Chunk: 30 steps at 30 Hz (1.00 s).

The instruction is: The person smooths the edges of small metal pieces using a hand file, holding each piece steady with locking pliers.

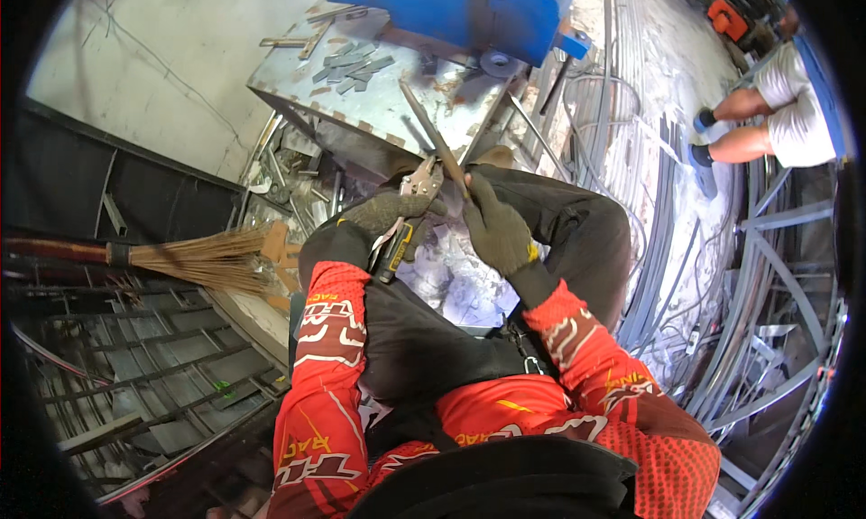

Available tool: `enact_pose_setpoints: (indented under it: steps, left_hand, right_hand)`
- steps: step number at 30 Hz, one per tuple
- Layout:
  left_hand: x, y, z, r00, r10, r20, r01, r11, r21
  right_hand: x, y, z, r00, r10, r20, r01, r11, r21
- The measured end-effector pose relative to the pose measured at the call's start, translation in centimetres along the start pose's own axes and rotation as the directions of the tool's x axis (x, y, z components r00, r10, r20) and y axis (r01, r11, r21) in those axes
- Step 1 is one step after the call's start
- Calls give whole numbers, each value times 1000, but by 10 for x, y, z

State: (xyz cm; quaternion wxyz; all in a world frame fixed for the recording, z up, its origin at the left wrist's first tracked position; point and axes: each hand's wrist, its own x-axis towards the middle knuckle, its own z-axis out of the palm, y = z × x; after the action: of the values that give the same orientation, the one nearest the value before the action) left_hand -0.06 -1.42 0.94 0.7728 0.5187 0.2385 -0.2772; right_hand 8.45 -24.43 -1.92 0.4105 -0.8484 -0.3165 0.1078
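A narrow metal bar [431,133] slants through the upper middle of the frame, its lower end hidden in the gloved right hand [499,230], whose fingers are curled around it. Just left of centre, the gloved left hand [374,214] is closed around locking pliers [420,181]; their jaws overlap the bar's outline, but I cannot tell whether they grip it. A yellow-and-black tool [393,250], partly covered, shows beneath that hand; its kind is unclear.

At the upper middle, a worktable [379,104] bears loose flat metal pieces [350,66] and a blue machine [442,14], cut off above. A broom [198,259] enters from the left rim. Upper right, 2 legs [744,140] of another person show.
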Motion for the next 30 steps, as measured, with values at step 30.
enact_pose_setpoints:
  steps: [30]
  left_hand:
    - [21,-43,46,819,444,-364,-150,778,611]
  right_hand:
    - [-16,17,-7,989,-133,-66,130,990,-54]
